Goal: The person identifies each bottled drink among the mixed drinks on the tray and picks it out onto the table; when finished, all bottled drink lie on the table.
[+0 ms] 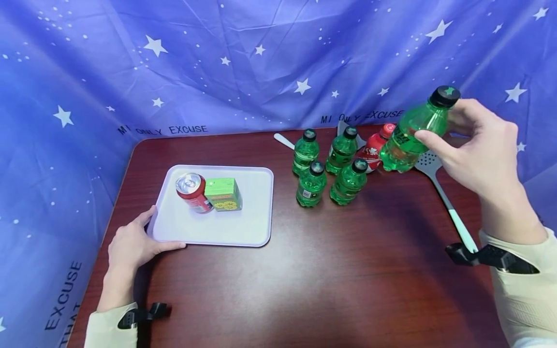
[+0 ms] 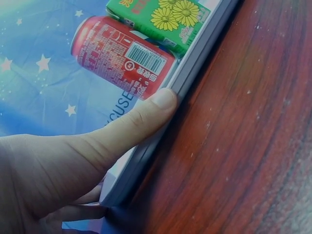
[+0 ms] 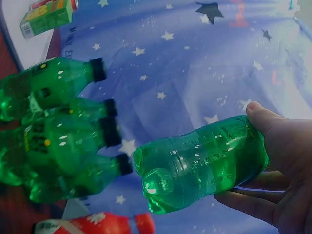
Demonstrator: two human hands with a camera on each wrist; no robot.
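My right hand point(image 1: 483, 150) holds a green plastic soda bottle point(image 1: 417, 130) up off the table, black cap uppermost and tilted right. Its thumb lies on one side; the bottle's base shows in the right wrist view. My left hand point(image 1: 132, 244) grips the near left corner of a white tray point(image 1: 248, 227), thumb along the near edge, fingers at the left side. On the tray stand a red drink can point(image 1: 194, 193) and, against it, a green drink carton point(image 1: 224, 195) with yellow flowers, seen closely in the left wrist view.
Several more green bottles point(image 1: 311, 186) stand upright right of the tray. Behind the raised bottle is a red bottle point(image 1: 374, 147). A slotted spatula point(image 1: 441, 188) lies at the right, its pale handle toward my right wrist. Another white handle point(image 1: 284, 140) pokes out behind the bottles. A starry blue cloth point(image 1: 261, 63) hangs behind.
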